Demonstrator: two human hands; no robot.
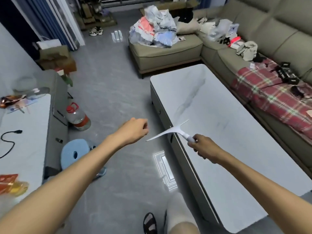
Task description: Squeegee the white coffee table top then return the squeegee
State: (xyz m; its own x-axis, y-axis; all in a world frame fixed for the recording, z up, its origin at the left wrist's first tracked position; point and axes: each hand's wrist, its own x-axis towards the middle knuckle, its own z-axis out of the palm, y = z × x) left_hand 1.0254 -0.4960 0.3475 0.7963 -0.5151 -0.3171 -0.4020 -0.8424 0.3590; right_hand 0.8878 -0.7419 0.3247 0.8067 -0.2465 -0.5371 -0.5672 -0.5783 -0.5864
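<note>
A: Item one, the grip?

B: Right hand (203, 148), fingers wrapped tight round the handle of a white squeegee (170, 130). Handle points toward the person; the blade runs crosswise at the far end, tilted, its left tip lower and out over the floor (108, 92), its right tip higher over the table (236, 132).

A: Blade touching the top?

B: It appears raised above the table's left edge. Contact cannot be told.

A: Item two, the other hand?

B: Left hand (134, 130), empty, fingers curled loosely in, held over the floor just left of the blade's low tip, not touching it.

A: Item three, the table?

B: White top, faint grey veining, grey sides, long axis running near to far. Top bare. It fills the right centre of the scene.

A: Surroundings, right side?

B: Sofa (278, 39) along the table's right, with a red plaid blanket (270, 102) and scattered clothes. A heap of bags (153, 29) on the far section.

A: Left side?

B: Cabinet (25, 132) with a white top, a black cable (9, 141) lying on it. A clear jug (78, 118) with red cap on the floor beside it; a blue stool (75, 153) nearer.

A: Near edge?

B: One knee (180, 215) and a dark sandal (149, 222), just left of the table's near corner.
</note>
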